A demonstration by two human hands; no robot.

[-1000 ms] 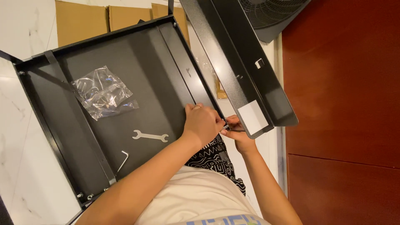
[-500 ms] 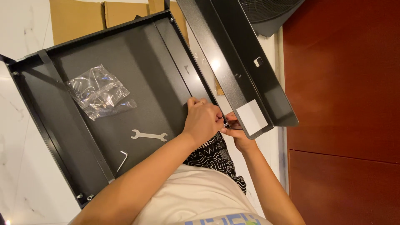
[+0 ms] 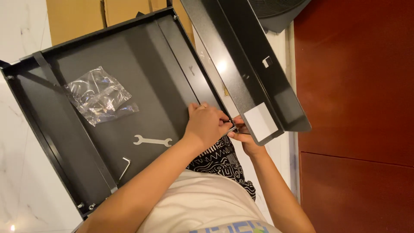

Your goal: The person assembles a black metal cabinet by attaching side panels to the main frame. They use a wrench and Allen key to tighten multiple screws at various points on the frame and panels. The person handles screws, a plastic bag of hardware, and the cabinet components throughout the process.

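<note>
White marble floor [image 3: 21,181]; both hands' fingers pinch small part at dark panel [image 3: 129,77] edge; wrench [image 3: 152,140] nearby.

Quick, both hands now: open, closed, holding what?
Left hand: closed, fingers pinched at the black metal panel edge; what it holds is hidden.
Right hand: mostly hidden; cannot tell.

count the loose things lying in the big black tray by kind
clear plastic bag: 1
flat wrench: 1
hex key: 1
total: 3
Both hands, left and right, are at the tray edge, not on these.
</note>
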